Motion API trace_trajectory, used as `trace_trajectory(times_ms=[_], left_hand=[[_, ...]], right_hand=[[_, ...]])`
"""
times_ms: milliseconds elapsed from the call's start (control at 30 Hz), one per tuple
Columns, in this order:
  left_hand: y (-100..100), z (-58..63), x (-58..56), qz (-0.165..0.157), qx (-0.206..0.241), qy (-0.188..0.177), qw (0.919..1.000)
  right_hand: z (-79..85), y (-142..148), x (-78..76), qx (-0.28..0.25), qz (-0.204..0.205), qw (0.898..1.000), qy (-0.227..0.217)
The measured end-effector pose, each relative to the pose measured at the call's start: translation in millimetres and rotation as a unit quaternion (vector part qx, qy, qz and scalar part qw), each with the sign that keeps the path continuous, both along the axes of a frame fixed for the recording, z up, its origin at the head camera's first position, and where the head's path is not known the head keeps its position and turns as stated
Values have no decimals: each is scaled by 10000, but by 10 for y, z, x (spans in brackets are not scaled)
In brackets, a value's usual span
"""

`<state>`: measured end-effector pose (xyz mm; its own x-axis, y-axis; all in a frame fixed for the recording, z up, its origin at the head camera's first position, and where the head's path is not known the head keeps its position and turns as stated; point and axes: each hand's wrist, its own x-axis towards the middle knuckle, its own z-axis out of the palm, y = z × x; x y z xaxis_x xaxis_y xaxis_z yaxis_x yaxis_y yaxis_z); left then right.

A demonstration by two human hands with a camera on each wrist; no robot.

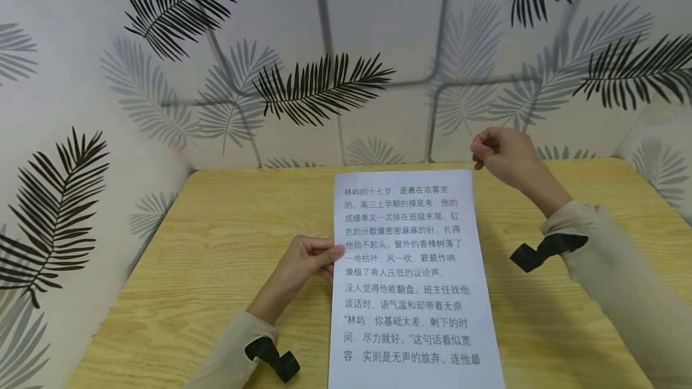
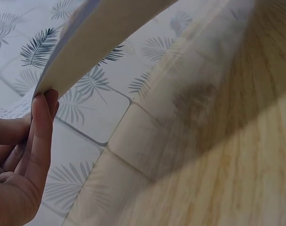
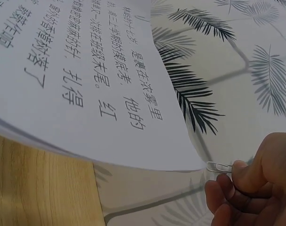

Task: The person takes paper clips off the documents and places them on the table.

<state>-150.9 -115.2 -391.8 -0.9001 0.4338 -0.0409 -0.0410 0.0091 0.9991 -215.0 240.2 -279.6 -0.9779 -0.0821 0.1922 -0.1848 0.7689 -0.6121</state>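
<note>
Paper clip (image 3: 219,167) — in right hand (image 1: 510,158), at corner of paper (image 1: 411,281)

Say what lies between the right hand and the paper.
A clip, pinched by the right hand, its far end at one corner of the paper; the right wrist view shows it.

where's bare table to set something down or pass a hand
Bare table shows between the left wall and left hand, and a narrower strip between the paper and right sleeve. Crowded: the paper's top right corner, where the right hand pinches a paper clip.
</note>
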Motion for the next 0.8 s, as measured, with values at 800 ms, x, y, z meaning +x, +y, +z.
trace_trajectory(times_ms=[800], left_hand=[[-26, 7, 0, 48, 130, 71, 9999]], right_hand=[[-163, 578, 96, 297, -173, 9987, -377]])
